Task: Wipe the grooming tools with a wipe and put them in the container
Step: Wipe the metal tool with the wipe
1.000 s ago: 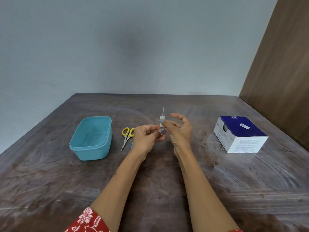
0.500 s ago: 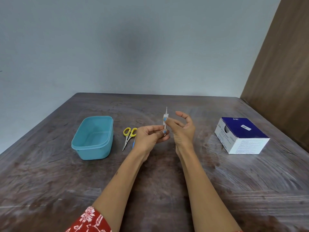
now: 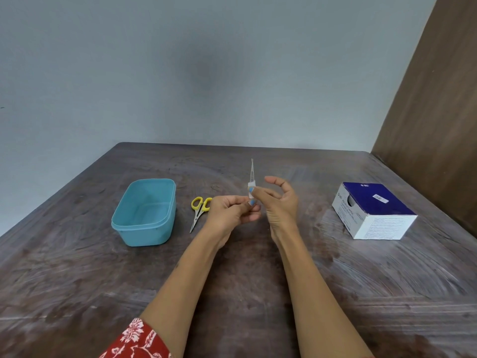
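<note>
tweezers (image 3: pixel 252 169) upright between both hands (wipe (image 3: pixel 251 187) around it)

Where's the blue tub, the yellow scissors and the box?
blue tub (image 3: pixel 121 223): head view, on its near left rim.
yellow scissors (image 3: pixel 197 203): head view, on the left yellow handle loop.
box (image 3: pixel 375 200): head view, on its dark blue top.

The container (image 3: pixel 144 211) is teal, the scissors (image 3: pixel 199 208) have yellow handles, the box (image 3: pixel 373 210) is navy-topped (white sides), and the sleeve (image 3: pixel 136 341) red with white flowers.
</note>
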Demonstrator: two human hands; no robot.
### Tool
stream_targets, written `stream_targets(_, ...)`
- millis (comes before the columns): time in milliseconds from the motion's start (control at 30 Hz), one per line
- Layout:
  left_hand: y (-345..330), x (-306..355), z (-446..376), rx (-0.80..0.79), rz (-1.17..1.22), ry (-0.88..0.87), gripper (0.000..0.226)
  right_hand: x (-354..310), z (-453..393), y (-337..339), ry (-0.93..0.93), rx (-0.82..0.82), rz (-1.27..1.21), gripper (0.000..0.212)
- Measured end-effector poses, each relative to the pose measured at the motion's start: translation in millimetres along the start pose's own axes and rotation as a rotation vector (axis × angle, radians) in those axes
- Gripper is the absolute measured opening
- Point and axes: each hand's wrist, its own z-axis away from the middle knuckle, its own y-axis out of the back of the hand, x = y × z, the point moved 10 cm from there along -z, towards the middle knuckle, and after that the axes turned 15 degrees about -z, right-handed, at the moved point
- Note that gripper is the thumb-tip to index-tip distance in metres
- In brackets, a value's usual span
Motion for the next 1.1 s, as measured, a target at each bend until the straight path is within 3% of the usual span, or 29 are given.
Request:
stream_targets(300,2.8,4.1,3.2,0.015,-0.040,-0.007,0.012,2.4,-1.9,2.5,-0.014,-0.014,0.045,0.036)
stream_targets(467,25.8,18.9,4.4,0.225,-0.073,-0.088,0.013,0.6,-4.9,-1.0,0.033,-0.064,0.132,0.032)
stream_targets(567,33.0,22.3,3.2,0.269,-0.034,-0.130,0.016,3.8,-0.5,-9.5,0.010,-0.150,0.226,0.033)
stream_targets(733,38.3,19.6,-1.0,0.250,-0.037,-0.121,0.022,7.9,1.8,-16.0,-0.010,-0.217,0.316,0.031)
stream_targets(867,41.4,17.8,-4.0,0.246,0.039,-0.122,0.011,17.0,-1.7,-10.4,-0.059,-0.220,0.384,0.029)
stream_targets(1100,33.2,16.9,-3.1,0.154,0.042,-0.099,0.010,12.3,-1.2,-12.2,-0.054,-0.228,0.298,0.029)
